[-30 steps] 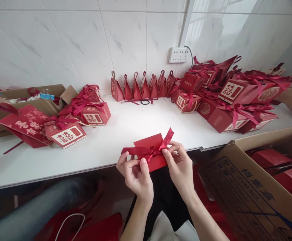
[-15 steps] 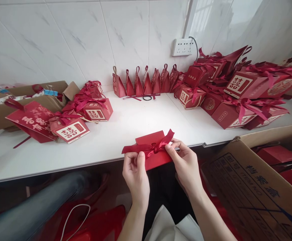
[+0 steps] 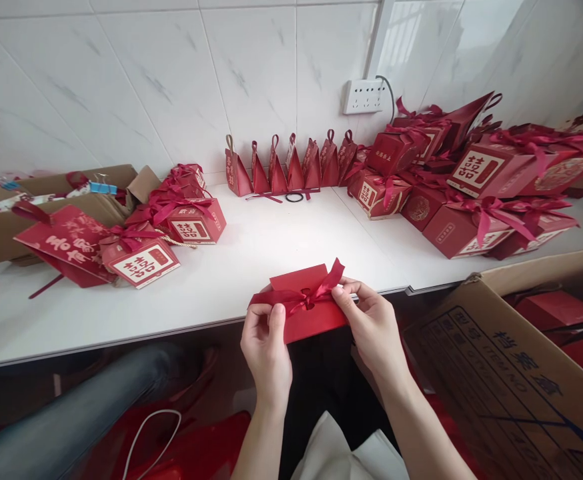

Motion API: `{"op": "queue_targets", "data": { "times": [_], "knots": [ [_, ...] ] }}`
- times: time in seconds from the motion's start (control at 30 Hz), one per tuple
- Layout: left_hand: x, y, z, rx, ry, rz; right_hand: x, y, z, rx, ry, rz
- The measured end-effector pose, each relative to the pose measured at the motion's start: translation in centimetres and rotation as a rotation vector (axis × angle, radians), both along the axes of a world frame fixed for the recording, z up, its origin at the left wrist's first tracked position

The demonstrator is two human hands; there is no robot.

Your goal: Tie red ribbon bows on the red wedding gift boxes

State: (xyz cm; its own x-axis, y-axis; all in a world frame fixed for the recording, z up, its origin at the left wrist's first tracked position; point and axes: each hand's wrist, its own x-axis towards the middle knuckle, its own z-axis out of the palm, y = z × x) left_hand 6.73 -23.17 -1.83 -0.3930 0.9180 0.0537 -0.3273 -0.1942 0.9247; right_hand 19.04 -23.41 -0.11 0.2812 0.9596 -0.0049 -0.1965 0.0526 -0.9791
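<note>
At the table's front edge, a red gift box (image 3: 316, 323) has a dark red ribbon (image 3: 299, 299) tied in a knot across its middle. My left hand (image 3: 269, 350) pinches the ribbon's left end between thumb and curled fingers. On the other side, my right hand (image 3: 369, 320) pinches the right end, whose tip sticks up past the thumb. Both hands rest against the box's sides, and the fingertips behind it are hidden.
Red boxes with ribbon bows (image 3: 464, 227) are piled at the right. Several small triangular boxes (image 3: 276, 170) line the wall below a power strip (image 3: 364, 97). Decorated boxes (image 3: 144, 257) stand left beside an open carton (image 3: 51, 227). A large cardboard box (image 3: 501, 367) holds red boxes. Someone's jeans-clad leg (image 3: 86, 407) shows lower left.
The ribbon's two ends are drawn a little tighter and the knot looks smaller and flatter. My left hand has shifted slightly left and down.
</note>
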Motion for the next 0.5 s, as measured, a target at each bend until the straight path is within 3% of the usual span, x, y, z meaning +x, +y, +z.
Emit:
{"op": "queue_targets", "data": {
  "times": [0.13, 0.2, 0.37, 0.4, 0.5],
  "knots": [
    [-0.4, -0.1, -0.1, 0.003, 0.019, -0.017, 0.6, 0.1, -0.2, 0.003, -0.003, 0.069],
    [-0.5, -0.1, -0.1, -0.008, 0.047, -0.015, 1.3, 0.1, 0.0, 0.014, -0.114, 0.086],
    [-0.2, 0.0, -0.1, -0.018, 0.093, 0.023, 1.1, 0.3, 2.8, 0.269, -0.744, -0.247],
    [0.0, 0.0, 0.0, -0.007, 0.095, 0.033, 0.6, 0.5, 3.5, 0.326, -0.843, -0.211],
    [0.5, 0.1, 0.2, 0.011, 0.099, 0.03, -1.1, 1.7, 5.1, 0.346, -1.024, 0.111]
  ]
}}
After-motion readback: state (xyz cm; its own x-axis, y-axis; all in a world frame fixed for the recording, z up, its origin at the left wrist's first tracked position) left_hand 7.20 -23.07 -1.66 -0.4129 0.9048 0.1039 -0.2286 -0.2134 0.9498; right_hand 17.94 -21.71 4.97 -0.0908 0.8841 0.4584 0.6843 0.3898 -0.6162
